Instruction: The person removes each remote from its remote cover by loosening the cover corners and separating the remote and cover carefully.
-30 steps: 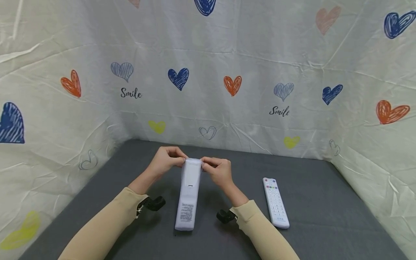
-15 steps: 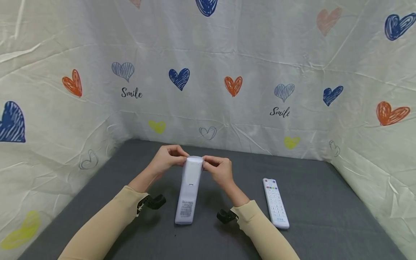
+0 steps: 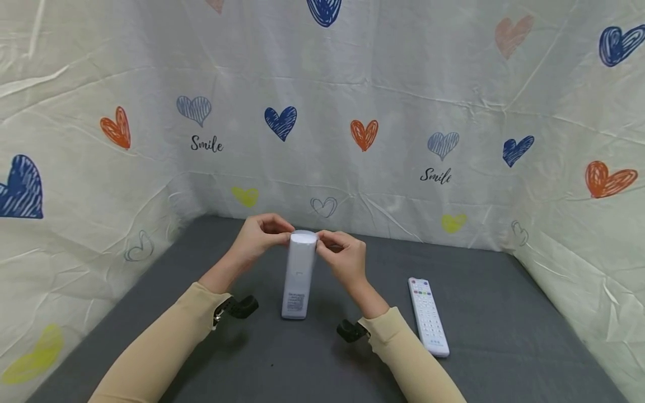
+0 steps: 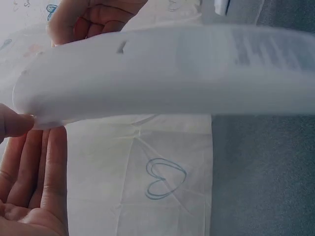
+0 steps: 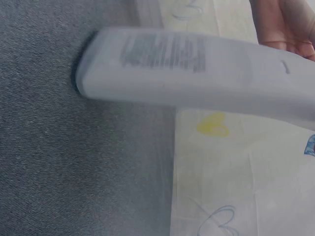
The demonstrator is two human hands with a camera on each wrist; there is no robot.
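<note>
A white remote control [image 3: 299, 274] stands steeply raised between both hands, its back with a printed label towards me. Thin see-through film [image 4: 47, 124] shows at its upper end in the left wrist view. My left hand [image 3: 256, 242] pinches the upper left corner between thumb and fingers. At the upper right corner, my right hand [image 3: 346, 258] pinches in the same way. The right wrist view shows the label end of the remote and part of the left hand [image 5: 285, 27] behind it; the right hand is out of that frame.
A second white remote control [image 3: 429, 316] lies button side up to the right on the dark grey tabletop [image 3: 484, 313]. White cloth walls [image 3: 322, 168] printed with hearts enclose the back and sides. A black strap is on each wrist.
Both hands have risen slightly and the remote has tilted more upright, its lower end swinging away from me. The second remote has stayed put on the table.
</note>
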